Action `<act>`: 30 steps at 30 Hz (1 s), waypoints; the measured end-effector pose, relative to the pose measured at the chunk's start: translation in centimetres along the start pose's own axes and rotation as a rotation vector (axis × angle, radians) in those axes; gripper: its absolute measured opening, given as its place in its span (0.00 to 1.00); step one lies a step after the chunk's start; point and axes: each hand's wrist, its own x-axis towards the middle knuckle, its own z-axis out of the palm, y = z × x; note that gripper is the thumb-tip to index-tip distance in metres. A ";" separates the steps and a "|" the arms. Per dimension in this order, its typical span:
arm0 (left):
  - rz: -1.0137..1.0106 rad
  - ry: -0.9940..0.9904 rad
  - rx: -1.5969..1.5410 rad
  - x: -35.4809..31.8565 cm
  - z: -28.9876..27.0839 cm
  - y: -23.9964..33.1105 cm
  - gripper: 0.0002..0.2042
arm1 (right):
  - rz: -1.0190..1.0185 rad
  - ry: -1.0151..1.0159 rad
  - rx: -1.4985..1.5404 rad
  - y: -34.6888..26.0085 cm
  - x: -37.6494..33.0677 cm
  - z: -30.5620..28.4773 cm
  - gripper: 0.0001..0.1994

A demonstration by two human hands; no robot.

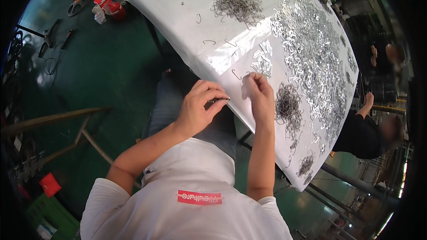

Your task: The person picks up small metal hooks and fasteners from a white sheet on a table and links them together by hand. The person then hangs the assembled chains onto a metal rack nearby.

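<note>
Close in front of my body, my left hand [200,109] is closed, with thumb and fingertips pinching a small metal piece [228,98]. Something dark shows in its curled palm, too small to name. My right hand [262,95] is over the near edge of the white-covered table [178,20], its thumb and fingers pinched together. Whatever they grip is too blurred to make out. Just left of those fingertips lies a bent wire hook [235,75]. Beyond them sits a small pile of flat silvery metal pieces [262,60].
Dark wire hooks lie in piles, one at the far left [238,8] and another right of my hand [288,106]. Shiny metal pieces [316,58] spread widely across the table. Another person [362,133] is beyond the right edge. Red containers [111,8] stand on the green floor.
</note>
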 end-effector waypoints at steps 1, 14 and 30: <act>0.001 -0.002 -0.005 -0.1 0.1 0.0 0.05 | 0.011 -0.009 0.087 -0.1 -1.6 0.4 0.06; 0.097 0.030 0.059 -0.3 0.7 0.2 0.06 | -0.005 0.140 0.234 0.4 -6.2 3.0 0.09; 0.083 -0.015 0.053 2.6 2.6 -2.1 0.07 | -0.507 0.279 -0.040 2.3 -6.2 2.8 0.03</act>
